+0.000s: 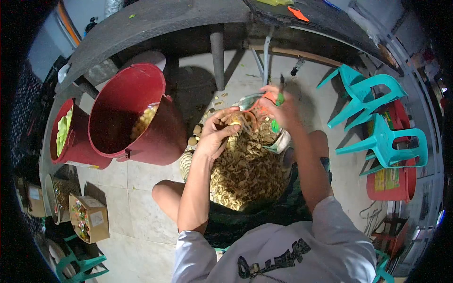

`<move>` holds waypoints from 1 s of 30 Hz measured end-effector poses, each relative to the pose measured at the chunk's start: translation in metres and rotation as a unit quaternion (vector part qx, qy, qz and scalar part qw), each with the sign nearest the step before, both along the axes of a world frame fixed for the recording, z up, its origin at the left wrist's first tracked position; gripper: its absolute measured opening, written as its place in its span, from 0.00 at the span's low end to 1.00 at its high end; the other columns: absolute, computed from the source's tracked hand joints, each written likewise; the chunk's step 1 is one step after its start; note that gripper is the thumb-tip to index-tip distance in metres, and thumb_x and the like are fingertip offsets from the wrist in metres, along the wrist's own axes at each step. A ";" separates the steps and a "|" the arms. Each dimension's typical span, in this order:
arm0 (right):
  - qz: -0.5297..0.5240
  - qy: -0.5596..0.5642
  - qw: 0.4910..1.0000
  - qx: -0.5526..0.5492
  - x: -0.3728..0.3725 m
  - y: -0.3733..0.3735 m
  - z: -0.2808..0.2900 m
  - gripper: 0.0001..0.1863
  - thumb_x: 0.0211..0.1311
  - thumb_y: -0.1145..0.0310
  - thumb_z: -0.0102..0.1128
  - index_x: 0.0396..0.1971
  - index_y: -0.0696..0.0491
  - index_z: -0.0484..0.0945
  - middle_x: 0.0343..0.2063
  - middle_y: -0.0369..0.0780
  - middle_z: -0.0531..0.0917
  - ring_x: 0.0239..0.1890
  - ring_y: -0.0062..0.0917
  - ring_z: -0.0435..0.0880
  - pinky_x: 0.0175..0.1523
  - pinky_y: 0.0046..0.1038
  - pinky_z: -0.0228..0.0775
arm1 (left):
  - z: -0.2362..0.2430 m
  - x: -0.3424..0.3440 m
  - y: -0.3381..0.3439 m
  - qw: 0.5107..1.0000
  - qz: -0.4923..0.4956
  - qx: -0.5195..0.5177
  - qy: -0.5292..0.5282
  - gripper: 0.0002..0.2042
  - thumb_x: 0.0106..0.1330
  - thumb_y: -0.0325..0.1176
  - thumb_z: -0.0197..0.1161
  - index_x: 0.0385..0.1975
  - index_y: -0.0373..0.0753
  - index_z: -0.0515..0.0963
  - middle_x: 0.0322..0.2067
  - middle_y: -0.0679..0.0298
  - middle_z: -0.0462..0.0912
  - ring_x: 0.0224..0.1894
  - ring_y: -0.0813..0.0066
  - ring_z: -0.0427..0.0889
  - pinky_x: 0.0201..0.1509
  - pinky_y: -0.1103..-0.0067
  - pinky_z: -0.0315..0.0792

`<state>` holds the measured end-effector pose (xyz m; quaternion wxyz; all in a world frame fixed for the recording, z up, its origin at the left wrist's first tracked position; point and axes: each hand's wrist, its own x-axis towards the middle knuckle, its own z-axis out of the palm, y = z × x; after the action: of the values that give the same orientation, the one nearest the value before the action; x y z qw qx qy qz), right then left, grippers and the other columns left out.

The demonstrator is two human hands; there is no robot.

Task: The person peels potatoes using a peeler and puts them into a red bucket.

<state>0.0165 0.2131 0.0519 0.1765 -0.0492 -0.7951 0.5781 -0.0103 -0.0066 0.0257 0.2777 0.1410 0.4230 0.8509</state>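
My left hand point(219, 132) is closed round a brown, partly peeled potato point(234, 121), with pale flesh showing on its near side. Just to its right, my right hand point(278, 111) is curled and smeared by motion. It grips a green-and-dark handheld tool point(280, 98), whose exact kind is blurred. Below both hands, between my legs, lies a large heap of brown and yellowish peelings point(250, 177). Its container is mostly hidden, though a woven rim point(186, 165) shows on the left. Several whole potatoes point(193, 140) rest beside the heap, near my left wrist.
At left stands a large red bucket point(165, 134) holding peeled pale pieces; a smaller red bucket point(85, 146) with green produce adjoins it. Turquoise chairs point(377, 141) stand at right. A dark table point(188, 19) spans the far side. A cardboard box point(96, 219) sits at lower left.
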 end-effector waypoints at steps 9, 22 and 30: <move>0.079 -0.036 0.996 -0.016 -0.014 -0.004 0.003 0.10 0.56 0.69 0.64 0.35 0.58 0.79 0.32 0.38 0.84 0.35 0.21 0.81 0.42 0.24 0.72 | 0.002 0.000 -0.009 0.980 0.012 -0.111 0.163 0.23 0.48 0.14 0.67 0.47 0.33 0.74 0.44 0.62 0.79 0.47 0.75 0.77 0.53 0.79 0.70; -0.098 0.014 0.993 0.059 -0.019 0.013 0.017 0.10 0.52 0.66 0.66 0.30 0.55 0.81 0.27 0.40 0.84 0.33 0.22 0.82 0.42 0.28 0.73 | -0.011 0.003 0.002 0.993 -0.006 0.107 0.056 0.24 0.50 0.13 0.65 0.49 0.33 0.71 0.45 0.61 0.77 0.49 0.72 0.77 0.52 0.78 0.72; -0.060 -0.001 0.997 0.040 -0.025 0.024 -0.001 0.10 0.53 0.65 0.66 0.33 0.53 0.81 0.28 0.38 0.84 0.32 0.23 0.81 0.42 0.27 0.72 | 0.003 0.009 0.007 0.996 0.029 0.078 0.032 0.23 0.51 0.15 0.65 0.49 0.33 0.70 0.44 0.63 0.76 0.46 0.74 0.77 0.50 0.80 0.72</move>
<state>-0.0087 0.2368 0.0513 0.2120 -0.0904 -0.8132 0.5344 -0.0014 0.0001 0.0285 0.2274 0.1770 0.3676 0.8842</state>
